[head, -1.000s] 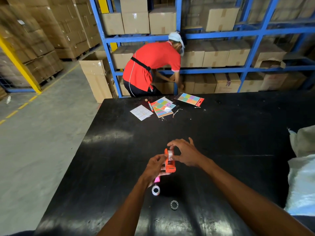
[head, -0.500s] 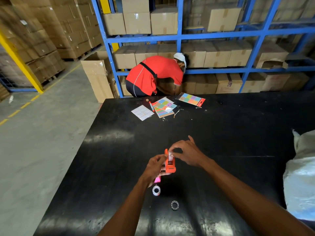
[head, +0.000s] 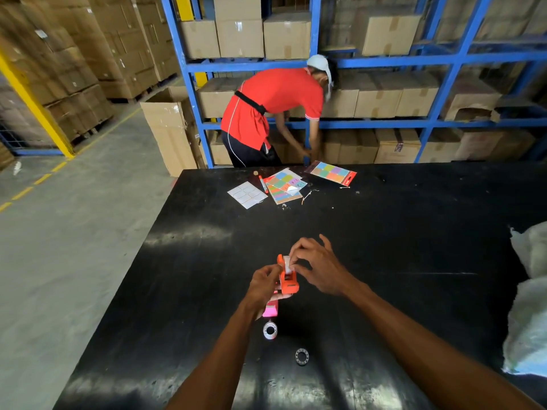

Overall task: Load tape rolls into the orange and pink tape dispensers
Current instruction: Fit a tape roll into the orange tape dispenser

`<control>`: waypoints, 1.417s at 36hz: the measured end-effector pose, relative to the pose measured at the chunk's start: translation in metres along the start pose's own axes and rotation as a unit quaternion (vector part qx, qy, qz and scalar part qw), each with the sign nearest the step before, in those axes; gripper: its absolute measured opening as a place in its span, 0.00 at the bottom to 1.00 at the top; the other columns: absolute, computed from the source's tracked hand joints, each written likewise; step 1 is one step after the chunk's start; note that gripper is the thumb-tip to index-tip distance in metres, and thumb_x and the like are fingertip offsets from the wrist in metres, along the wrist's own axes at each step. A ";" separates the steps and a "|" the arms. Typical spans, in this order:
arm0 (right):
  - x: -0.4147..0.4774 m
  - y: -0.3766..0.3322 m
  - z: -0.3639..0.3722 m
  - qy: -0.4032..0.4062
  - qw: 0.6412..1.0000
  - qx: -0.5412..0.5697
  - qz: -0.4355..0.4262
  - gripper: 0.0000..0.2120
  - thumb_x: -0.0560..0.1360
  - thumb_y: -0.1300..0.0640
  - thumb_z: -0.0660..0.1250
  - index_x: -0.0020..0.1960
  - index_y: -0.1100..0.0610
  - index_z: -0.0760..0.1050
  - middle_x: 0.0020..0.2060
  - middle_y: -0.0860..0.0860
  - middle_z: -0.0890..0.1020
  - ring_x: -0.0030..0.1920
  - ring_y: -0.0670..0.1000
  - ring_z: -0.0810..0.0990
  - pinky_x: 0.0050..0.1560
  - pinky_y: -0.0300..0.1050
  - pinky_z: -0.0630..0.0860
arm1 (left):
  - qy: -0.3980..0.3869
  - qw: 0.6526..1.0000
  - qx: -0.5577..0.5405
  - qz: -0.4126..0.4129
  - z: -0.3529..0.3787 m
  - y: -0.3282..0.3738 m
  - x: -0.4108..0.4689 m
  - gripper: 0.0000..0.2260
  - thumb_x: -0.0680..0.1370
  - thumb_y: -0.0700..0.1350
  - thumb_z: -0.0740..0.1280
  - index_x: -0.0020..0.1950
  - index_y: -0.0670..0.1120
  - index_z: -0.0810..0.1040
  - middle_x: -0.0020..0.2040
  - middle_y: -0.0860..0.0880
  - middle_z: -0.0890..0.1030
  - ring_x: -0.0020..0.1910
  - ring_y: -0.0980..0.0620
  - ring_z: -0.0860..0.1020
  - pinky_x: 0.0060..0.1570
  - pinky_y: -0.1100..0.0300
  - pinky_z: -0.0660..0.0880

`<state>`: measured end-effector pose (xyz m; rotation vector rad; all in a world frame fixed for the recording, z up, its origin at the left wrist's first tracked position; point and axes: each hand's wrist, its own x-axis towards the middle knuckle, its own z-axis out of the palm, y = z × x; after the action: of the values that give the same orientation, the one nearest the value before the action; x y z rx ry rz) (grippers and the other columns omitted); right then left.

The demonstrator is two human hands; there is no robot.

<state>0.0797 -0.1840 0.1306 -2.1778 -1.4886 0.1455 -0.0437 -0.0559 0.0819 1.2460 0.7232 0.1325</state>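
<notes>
Your left hand grips orange dispenser; right hand fingers pinch tape at its top. Spare tape roll just behind dispenser, on worktop.

Table: black top, smooth, semi-glossy, with pale sheen patches and scuffs.
Orange tape dispenser: moulded plastic, smooth, bright.
Pink tape dispenser: plastic, smooth.
Tape roll: clear, glossy film on a white core.
Ring: looks metallic, dull grey.
Sticker sheets: paper, coloured squares, one pack in shiny wrapping.
Boxes: brown corrugated cardboard, matt, taped seams.
Shelving frame: blue painted metal.
Sack: white woven plastic, crinkled.
Floor: grey concrete, matt.
</notes>
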 end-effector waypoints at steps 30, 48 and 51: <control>-0.048 -0.010 0.051 0.045 0.997 -0.066 0.008 0.04 0.75 0.51 0.70 0.49 0.48 0.82 0.45 0.44 0.73 0.49 0.45 0.70 0.52 0.44 0.60 | 0.024 1.000 0.014 0.006 0.001 -0.009 0.003 0.15 0.83 0.48 0.61 0.54 0.39 0.83 0.50 0.38 0.86 0.51 0.39 0.84 0.54 0.43 0.82; -0.053 0.019 0.064 0.152 0.974 0.111 0.125 0.03 0.75 0.56 0.71 0.43 0.51 0.82 0.37 0.41 0.76 0.39 0.41 0.75 0.44 0.43 0.71 | -0.015 1.000 0.001 0.000 -0.005 -0.009 0.012 0.15 0.84 0.46 0.58 0.61 0.36 0.78 0.50 0.40 0.84 0.43 0.48 0.85 0.37 0.60 0.81; -0.043 0.031 0.060 0.118 0.943 0.228 0.214 0.08 0.77 0.58 0.70 0.55 0.55 0.83 0.46 0.47 0.84 0.43 0.43 0.82 0.46 0.37 0.78 | -0.033 0.999 0.010 -0.006 -0.001 -0.015 0.015 0.15 0.85 0.46 0.58 0.62 0.38 0.78 0.53 0.39 0.84 0.47 0.46 0.85 0.42 0.57 0.82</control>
<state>0.0675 -0.2116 0.0565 -2.0089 -0.7422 0.3277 -0.0374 -0.0531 0.0620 1.2591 0.6761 0.0737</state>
